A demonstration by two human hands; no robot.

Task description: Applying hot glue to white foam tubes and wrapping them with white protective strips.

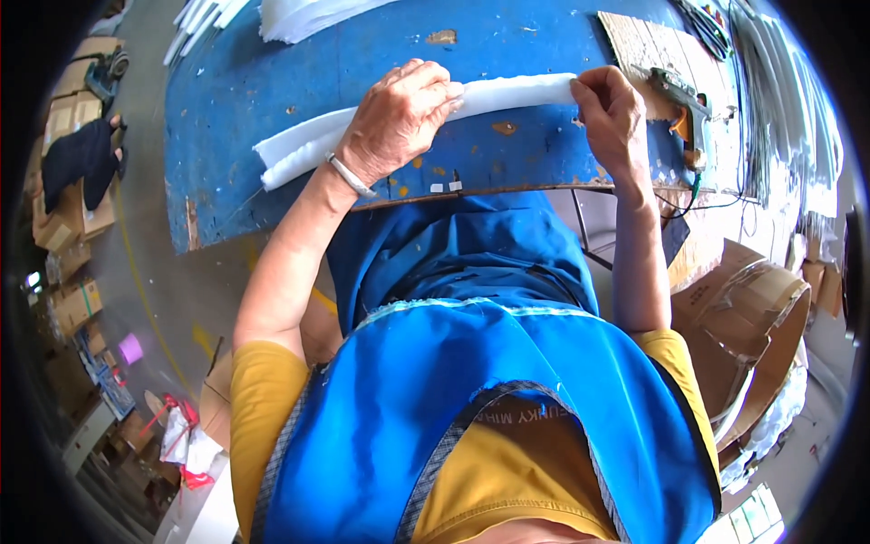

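I have the white foam strip point(399, 122) lying across the blue tabletop point(272, 72), running from about nine o'clock by my left side to three o'clock at my right. My left hand point(399, 122) lies over the strip near its middle, grip closed down on it, fingers wrapped over the top and pressing it flat. My right hand point(612, 113) pinches the strip's right end, thumb and fingertips clenched on the foam.

To do this well, I judge I should keep the left grip firm as the anchor and work the right end tight and even, so the foam stays straight along the tabletop edge and does not twist or open up. The foam looks soft, so too hard a pinch would crush it; steady pressure along the length seems better.

Counted: one foam strip in my hands, two hands on it, one bracelet point(349, 177) on my left wrist. At two o'clock lies one glue gun point(681, 100) on one sheet of cardboard point(639, 41). More white foam pieces point(299, 16) lie at twelve o'clock; I cannot tell how many. Open cardboard boxes point(752, 317) sit at four o'clock
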